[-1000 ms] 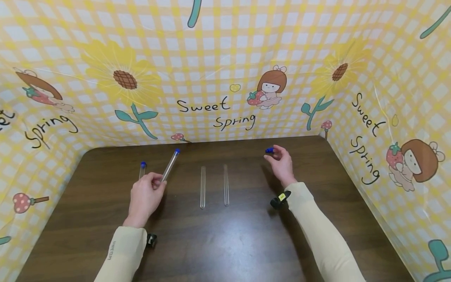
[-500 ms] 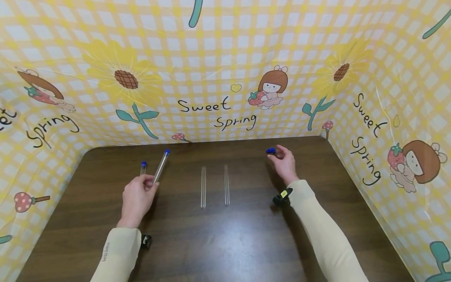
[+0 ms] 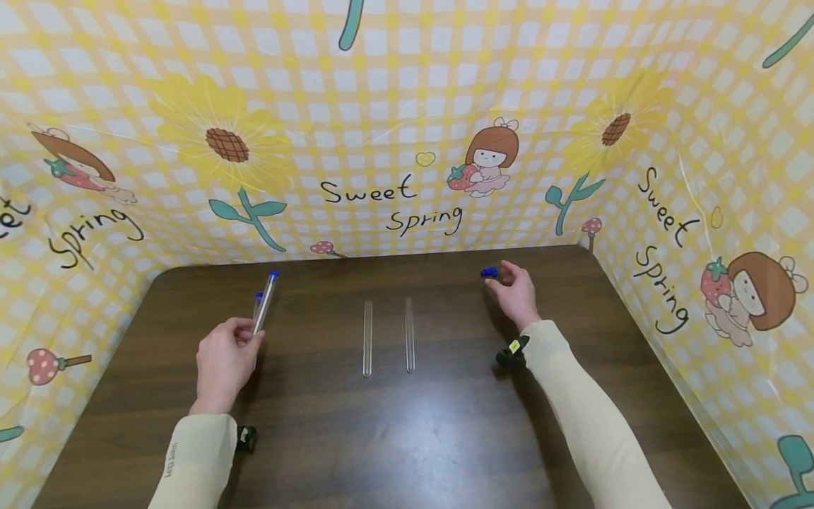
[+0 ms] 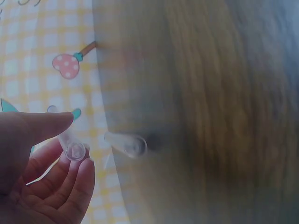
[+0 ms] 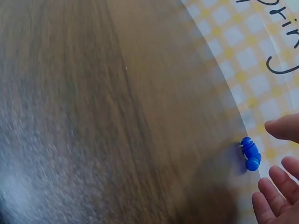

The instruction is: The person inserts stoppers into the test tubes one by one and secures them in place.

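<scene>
My left hand (image 3: 222,364) pinches a clear test tube (image 3: 264,304) with a blue stopper, tilted with the stopper end up and away. In the left wrist view the tube's rounded end (image 4: 75,151) shows between thumb and fingers. Just behind it lies a second stoppered tube (image 3: 258,296), partly hidden. Two tubes without stoppers, a left one (image 3: 367,339) and a right one (image 3: 410,336), lie side by side mid-table. At the back right, my right hand (image 3: 516,295) hovers beside small blue stoppers (image 5: 251,154), thumb and fingers spread apart around nothing.
The dark wooden table (image 3: 356,438) is walled at the back and both sides by a yellow checked cloth (image 3: 381,106). Black cameras are strapped at the left wrist (image 3: 246,438) and right wrist (image 3: 511,355).
My left hand has moved left with the stoppered tube, which now overlaps the lying one in the head view. My right hand has shifted only slightly beside the stoppers.
</scene>
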Motion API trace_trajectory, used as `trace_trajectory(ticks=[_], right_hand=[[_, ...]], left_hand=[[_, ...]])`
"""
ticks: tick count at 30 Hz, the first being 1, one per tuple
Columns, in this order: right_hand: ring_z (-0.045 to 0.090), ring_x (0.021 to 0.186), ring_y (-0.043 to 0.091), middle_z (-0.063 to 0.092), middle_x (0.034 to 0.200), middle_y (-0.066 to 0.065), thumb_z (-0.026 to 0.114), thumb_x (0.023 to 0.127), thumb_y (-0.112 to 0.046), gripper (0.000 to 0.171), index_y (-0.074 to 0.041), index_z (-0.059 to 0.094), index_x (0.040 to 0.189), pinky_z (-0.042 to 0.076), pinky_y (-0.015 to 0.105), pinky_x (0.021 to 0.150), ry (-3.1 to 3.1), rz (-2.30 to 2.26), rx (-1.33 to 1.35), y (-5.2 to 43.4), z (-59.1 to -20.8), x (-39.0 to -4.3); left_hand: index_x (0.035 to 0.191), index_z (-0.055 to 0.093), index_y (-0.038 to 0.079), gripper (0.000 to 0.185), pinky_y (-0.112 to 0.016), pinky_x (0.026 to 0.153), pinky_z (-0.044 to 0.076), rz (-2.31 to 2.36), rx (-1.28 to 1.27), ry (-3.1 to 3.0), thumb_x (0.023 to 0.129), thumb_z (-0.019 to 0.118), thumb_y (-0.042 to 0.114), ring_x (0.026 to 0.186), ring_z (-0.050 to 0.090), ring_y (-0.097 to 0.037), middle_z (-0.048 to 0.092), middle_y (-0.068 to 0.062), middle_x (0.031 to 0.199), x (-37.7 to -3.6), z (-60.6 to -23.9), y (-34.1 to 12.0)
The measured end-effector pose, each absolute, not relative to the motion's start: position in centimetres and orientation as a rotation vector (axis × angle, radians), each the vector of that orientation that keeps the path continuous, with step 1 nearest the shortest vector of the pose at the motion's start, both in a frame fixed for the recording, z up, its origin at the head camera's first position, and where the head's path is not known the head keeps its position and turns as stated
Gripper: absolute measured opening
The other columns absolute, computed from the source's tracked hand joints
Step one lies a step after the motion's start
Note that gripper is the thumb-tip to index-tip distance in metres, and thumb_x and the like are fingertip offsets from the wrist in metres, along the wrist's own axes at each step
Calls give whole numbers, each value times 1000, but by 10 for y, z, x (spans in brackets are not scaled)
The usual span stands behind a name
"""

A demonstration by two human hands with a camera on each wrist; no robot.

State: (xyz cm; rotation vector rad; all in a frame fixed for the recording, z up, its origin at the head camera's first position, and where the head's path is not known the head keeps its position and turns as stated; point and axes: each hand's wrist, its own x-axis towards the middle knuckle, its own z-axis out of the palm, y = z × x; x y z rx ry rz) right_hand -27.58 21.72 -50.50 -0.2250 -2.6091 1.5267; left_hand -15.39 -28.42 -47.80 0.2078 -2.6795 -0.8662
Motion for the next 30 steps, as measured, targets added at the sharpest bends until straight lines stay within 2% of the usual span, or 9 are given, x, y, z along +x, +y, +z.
trace_trajectory(ticks=[14, 30], right_hand=[[52, 122, 37, 48, 135, 23, 73, 95, -18, 59, 1, 50, 147, 43, 49, 101, -2711, 1401, -161, 217, -511, -282], [50, 122, 39, 46, 135, 24, 73, 95, -18, 63, 3, 46, 149, 42, 51, 103, -2744, 1379, -85, 225, -514, -283]], left_hand=[[111, 70, -3, 24, -53, 76, 44, -836, 339, -2681, 95, 71, 15, 86, 65, -38, 72, -18, 95, -152, -486, -310], [108, 69, -5, 27, -54, 70, 44, -755, 366, -2809, 94, 70, 18, 79, 64, -40, 71, -15, 87, -155, -497, -332]])
